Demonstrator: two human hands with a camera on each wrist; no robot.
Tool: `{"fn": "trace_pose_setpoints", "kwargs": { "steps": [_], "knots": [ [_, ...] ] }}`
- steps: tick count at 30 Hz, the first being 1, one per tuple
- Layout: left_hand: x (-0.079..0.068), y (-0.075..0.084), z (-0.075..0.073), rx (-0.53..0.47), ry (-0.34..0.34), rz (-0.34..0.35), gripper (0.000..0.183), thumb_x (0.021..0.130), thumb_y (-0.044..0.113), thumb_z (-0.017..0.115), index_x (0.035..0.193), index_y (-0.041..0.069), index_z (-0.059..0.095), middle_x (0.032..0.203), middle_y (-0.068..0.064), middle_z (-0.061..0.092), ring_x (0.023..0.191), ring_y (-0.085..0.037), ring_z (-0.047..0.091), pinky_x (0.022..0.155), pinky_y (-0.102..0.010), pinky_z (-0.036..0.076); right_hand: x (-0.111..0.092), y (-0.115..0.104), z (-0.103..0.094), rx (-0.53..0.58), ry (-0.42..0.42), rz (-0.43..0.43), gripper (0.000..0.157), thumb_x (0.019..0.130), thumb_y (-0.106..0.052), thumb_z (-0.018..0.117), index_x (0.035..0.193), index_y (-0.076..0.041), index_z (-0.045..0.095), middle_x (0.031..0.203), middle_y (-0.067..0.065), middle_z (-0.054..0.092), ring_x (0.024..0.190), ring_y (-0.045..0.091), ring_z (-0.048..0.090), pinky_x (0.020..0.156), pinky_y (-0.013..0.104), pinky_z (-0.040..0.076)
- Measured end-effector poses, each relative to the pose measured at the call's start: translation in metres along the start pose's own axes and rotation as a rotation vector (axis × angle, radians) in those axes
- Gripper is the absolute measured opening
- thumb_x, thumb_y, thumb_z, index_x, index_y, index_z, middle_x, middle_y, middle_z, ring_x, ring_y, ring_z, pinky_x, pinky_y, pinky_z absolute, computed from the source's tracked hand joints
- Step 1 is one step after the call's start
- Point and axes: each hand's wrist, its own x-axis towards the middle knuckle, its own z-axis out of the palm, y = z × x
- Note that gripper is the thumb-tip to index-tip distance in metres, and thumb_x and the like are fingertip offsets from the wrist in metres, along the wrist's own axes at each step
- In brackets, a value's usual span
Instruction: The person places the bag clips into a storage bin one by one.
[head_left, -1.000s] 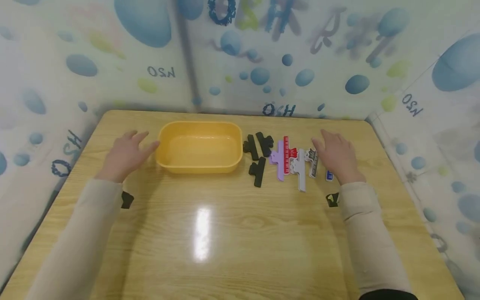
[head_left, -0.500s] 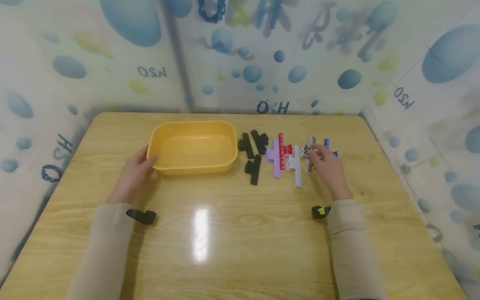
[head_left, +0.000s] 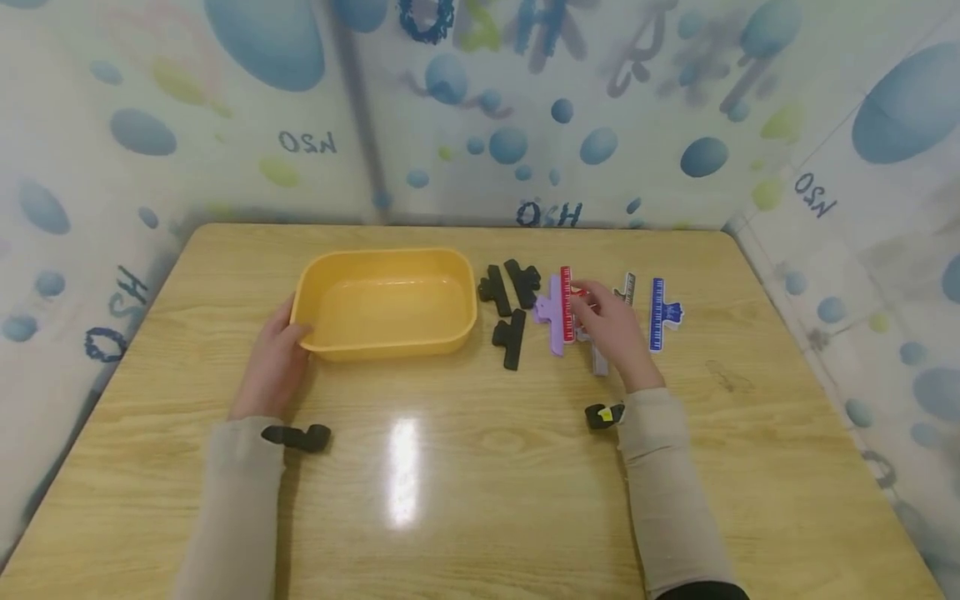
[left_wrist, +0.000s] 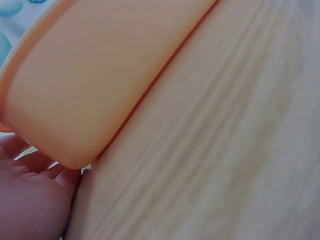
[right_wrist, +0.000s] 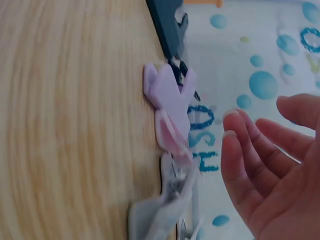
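At the left end of a yellow plastic basin [head_left: 386, 346], my left hand [head_left: 272, 367] grips the wall, its thumb on the rim. In the left wrist view the fingers bend against the basin's outside [left_wrist: 80, 95]. My right hand [head_left: 615, 329] hovers over a row of bulldog clips, fingers loosely bent and holding nothing, as the right wrist view shows. Below or beside it lie a red clip [head_left: 566, 302], a purple clip [head_left: 556, 321], a partly covered grey clip [head_left: 600, 362] and a black-and-white clip [head_left: 629, 285]. A blue clip [head_left: 657, 317] lies to its right.
Between the basin and the purple clip lie three black clips, the nearest black clip [head_left: 512, 340] lower than the others. The wooden table [head_left: 495, 475] meets a patterned wall [head_left: 465, 187] at the back. Black wrist cameras [head_left: 300, 437] sit on both sleeves.
My left hand has reached the basin, which now sits slightly nearer me. The right hand came down to the black-and-white clip, then moved left over the grey and red clips.
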Motion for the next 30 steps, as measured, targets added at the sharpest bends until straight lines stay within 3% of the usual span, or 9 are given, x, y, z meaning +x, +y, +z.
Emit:
{"fn": "trace_pose_setpoints", "kwargs": {
  "steps": [6,12,17,24,30],
  "knots": [
    [0.0,-0.009,-0.004,-0.109,-0.001,0.044,0.071,0.082,-0.015,0.025,0.144,0.015,0.01,0.148,0.001,0.008,0.133,-0.016,0.012,0.106,-0.028,0.017,0.004,-0.008,0.014,-0.02,-0.072,-0.084,0.044,0.09,-0.04,0.046,0.129,-0.019,0.046,0.091,0.002,0.058,0.072,0.018,0.055,0.061,0.032,0.046],
    [-0.001,-0.005,-0.003,-0.185,-0.02,0.059,0.074,0.084,-0.014,0.024,0.144,0.025,0.008,0.148,0.006,0.004,0.133,-0.016,0.01,0.105,-0.03,0.018,0.003,-0.018,0.029,0.069,-0.162,-0.119,0.04,0.091,-0.031,0.047,0.128,-0.016,0.046,0.09,0.007,0.059,0.066,0.021,0.056,0.055,0.033,0.047],
    [0.001,-0.002,-0.006,-0.205,-0.007,0.059,0.065,0.089,-0.009,0.029,0.144,0.023,0.014,0.148,0.007,0.007,0.133,-0.016,0.012,0.105,-0.028,0.02,0.004,-0.023,0.039,0.193,-0.228,-0.118,0.039,0.092,-0.028,0.048,0.127,-0.013,0.047,0.091,0.01,0.06,0.069,0.026,0.058,0.059,0.034,0.051],
    [0.003,-0.003,-0.007,-0.221,-0.002,0.056,0.059,0.091,-0.006,0.031,0.143,0.022,0.021,0.148,0.004,0.008,0.133,-0.017,0.013,0.103,-0.026,0.024,0.002,-0.02,0.055,0.356,-0.306,-0.037,0.039,0.091,-0.029,0.05,0.127,-0.014,0.047,0.088,0.011,0.06,0.07,0.027,0.059,0.061,0.037,0.051],
    [0.0,-0.01,-0.004,-0.228,-0.009,0.023,0.064,0.089,-0.011,0.025,0.142,0.023,0.022,0.148,0.003,0.009,0.133,-0.02,0.012,0.098,-0.024,0.032,-0.003,-0.007,0.063,0.397,-0.325,0.027,0.039,0.088,-0.038,0.052,0.123,-0.021,0.05,0.084,0.012,0.058,0.068,0.026,0.057,0.061,0.036,0.051]
  ]
}}
